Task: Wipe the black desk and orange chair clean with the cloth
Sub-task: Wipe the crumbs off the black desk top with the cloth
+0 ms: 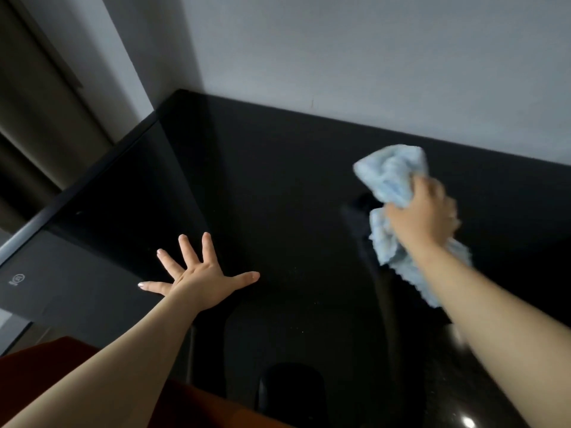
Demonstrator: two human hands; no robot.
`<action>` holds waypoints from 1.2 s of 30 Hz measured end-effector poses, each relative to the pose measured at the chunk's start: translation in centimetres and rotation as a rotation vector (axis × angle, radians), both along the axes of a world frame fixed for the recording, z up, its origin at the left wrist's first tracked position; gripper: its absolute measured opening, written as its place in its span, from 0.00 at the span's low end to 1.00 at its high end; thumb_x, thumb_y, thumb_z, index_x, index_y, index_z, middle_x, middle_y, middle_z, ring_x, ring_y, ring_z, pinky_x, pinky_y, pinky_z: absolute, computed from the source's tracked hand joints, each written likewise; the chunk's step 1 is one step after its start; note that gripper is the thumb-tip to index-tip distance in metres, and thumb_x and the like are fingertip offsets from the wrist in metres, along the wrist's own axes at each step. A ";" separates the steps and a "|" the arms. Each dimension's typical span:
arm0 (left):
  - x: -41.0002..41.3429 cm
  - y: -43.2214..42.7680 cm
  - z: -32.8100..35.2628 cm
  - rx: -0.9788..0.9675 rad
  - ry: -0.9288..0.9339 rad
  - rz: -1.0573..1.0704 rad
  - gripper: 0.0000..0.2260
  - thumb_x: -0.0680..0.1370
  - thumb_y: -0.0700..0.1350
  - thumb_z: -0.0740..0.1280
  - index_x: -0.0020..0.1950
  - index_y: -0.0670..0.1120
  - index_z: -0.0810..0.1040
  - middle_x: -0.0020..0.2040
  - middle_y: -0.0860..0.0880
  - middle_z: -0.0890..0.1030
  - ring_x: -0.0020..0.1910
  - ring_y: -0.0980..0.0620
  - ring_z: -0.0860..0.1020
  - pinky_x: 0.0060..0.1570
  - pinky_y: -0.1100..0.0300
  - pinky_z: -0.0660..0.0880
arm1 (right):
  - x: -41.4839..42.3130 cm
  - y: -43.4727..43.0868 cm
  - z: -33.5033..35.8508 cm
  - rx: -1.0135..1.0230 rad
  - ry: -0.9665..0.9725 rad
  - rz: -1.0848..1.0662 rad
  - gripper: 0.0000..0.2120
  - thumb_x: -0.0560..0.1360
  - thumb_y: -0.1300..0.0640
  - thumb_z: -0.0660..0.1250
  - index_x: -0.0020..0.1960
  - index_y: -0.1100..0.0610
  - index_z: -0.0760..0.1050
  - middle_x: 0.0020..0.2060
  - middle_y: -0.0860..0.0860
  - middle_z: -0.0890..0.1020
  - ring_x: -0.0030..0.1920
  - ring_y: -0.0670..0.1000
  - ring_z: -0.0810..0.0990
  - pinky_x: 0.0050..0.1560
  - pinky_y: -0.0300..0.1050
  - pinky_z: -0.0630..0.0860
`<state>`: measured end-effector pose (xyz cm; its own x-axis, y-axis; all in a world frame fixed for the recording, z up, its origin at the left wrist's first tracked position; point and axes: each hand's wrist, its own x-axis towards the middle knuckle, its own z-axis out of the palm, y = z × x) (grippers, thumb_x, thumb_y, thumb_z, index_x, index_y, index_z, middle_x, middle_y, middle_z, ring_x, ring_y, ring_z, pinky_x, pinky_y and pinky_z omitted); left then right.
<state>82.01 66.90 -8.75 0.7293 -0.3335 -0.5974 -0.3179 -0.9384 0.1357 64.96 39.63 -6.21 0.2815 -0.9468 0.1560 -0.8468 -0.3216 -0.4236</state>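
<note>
Cloth (390, 177), pale blue and bunched, is sitting in our right hand (423, 211), whose fingers are curling round its middle while both ends are hanging loose over the right part of the black desk (278, 180). We are pressing our left hand (197, 278) flat on the desk, fingers spreading wide apart. Orange chair (46, 359) is showing at the lower left, beneath our left forearm.

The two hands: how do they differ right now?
The left hand lies flat on the black desk with its fingers spread and holds nothing; the right hand grips a bunched light blue cloth. The left hand looks sharp, the right hand blurred. Both reach out over the desk.
</note>
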 end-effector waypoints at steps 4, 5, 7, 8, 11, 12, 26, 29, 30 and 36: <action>0.1 -0.2 0.4 0.025 0.036 -0.004 0.59 0.50 0.82 0.52 0.71 0.59 0.26 0.72 0.49 0.25 0.70 0.36 0.27 0.60 0.24 0.40 | -0.4 -4.3 -1.7 0.185 0.236 -0.285 0.35 0.71 0.42 0.63 0.73 0.49 0.54 0.72 0.56 0.57 0.67 0.62 0.63 0.63 0.64 0.63; 0.1 -0.2 0.4 0.029 0.038 -0.005 0.59 0.51 0.82 0.53 0.71 0.59 0.26 0.72 0.49 0.25 0.70 0.36 0.27 0.60 0.24 0.40 | 0.6 -4.4 -2.2 0.162 0.255 -0.286 0.36 0.70 0.42 0.63 0.73 0.49 0.53 0.72 0.56 0.56 0.67 0.61 0.62 0.63 0.64 0.63; 0.0 -0.2 0.5 0.036 0.044 -0.007 0.58 0.54 0.82 0.54 0.71 0.59 0.27 0.72 0.49 0.25 0.70 0.36 0.27 0.60 0.24 0.40 | 3.2 -4.3 -2.6 0.131 0.275 -0.228 0.39 0.69 0.40 0.64 0.74 0.47 0.51 0.74 0.54 0.54 0.69 0.60 0.61 0.64 0.64 0.61; -0.1 -0.2 0.3 0.035 0.042 -0.005 0.57 0.55 0.82 0.54 0.71 0.59 0.27 0.72 0.49 0.25 0.70 0.36 0.27 0.60 0.24 0.40 | 4.7 -4.3 -2.6 0.126 0.278 -0.181 0.40 0.68 0.39 0.64 0.74 0.47 0.51 0.74 0.54 0.54 0.69 0.60 0.60 0.65 0.64 0.61; 0.2 -0.2 0.0 0.029 0.024 -0.008 0.57 0.55 0.82 0.54 0.71 0.58 0.27 0.72 0.49 0.24 0.69 0.36 0.27 0.60 0.24 0.39 | 9.0 -4.6 -2.8 0.089 0.298 -0.045 0.40 0.69 0.40 0.64 0.75 0.46 0.50 0.74 0.51 0.55 0.70 0.58 0.60 0.65 0.61 0.60; 0.2 -0.2 0.0 0.029 0.021 -0.007 0.57 0.55 0.82 0.54 0.71 0.58 0.27 0.72 0.49 0.24 0.69 0.36 0.26 0.60 0.24 0.39 | 10.6 -4.6 -2.9 0.085 0.297 0.012 0.40 0.70 0.40 0.64 0.75 0.46 0.49 0.75 0.51 0.54 0.70 0.58 0.59 0.66 0.60 0.59; 0.3 0.2 -1.0 -0.028 -0.045 0.023 0.54 0.58 0.80 0.56 0.72 0.60 0.29 0.73 0.50 0.26 0.69 0.37 0.26 0.60 0.25 0.37 | 14.9 1.6 -2.5 -0.032 0.169 0.922 0.19 0.70 0.51 0.62 0.61 0.45 0.69 0.62 0.43 0.73 0.64 0.55 0.68 0.57 0.52 0.64; 0.1 0.6 -1.4 -0.116 -0.119 0.037 0.42 0.68 0.75 0.51 0.74 0.60 0.36 0.75 0.51 0.31 0.71 0.38 0.29 0.61 0.26 0.36 | 9.8 4.6 -2.6 0.018 0.112 1.068 0.19 0.69 0.52 0.66 0.60 0.47 0.72 0.58 0.41 0.75 0.63 0.52 0.68 0.59 0.51 0.63; 0.1 0.6 -1.5 -0.136 -0.140 0.042 0.38 0.71 0.72 0.50 0.75 0.60 0.38 0.76 0.51 0.33 0.72 0.38 0.30 0.61 0.26 0.35 | 8.2 5.7 -2.6 0.034 0.096 1.103 0.19 0.68 0.54 0.68 0.59 0.47 0.74 0.56 0.41 0.76 0.61 0.52 0.68 0.59 0.50 0.63; 0.1 0.9 -1.5 -0.222 -0.162 0.073 0.26 0.78 0.62 0.50 0.75 0.63 0.47 0.77 0.53 0.39 0.73 0.41 0.32 0.63 0.30 0.34 | -0.8 12.0 -2.2 0.040 -0.080 1.402 0.03 0.67 0.61 0.71 0.39 0.54 0.79 0.35 0.46 0.78 0.43 0.48 0.73 0.45 0.54 0.74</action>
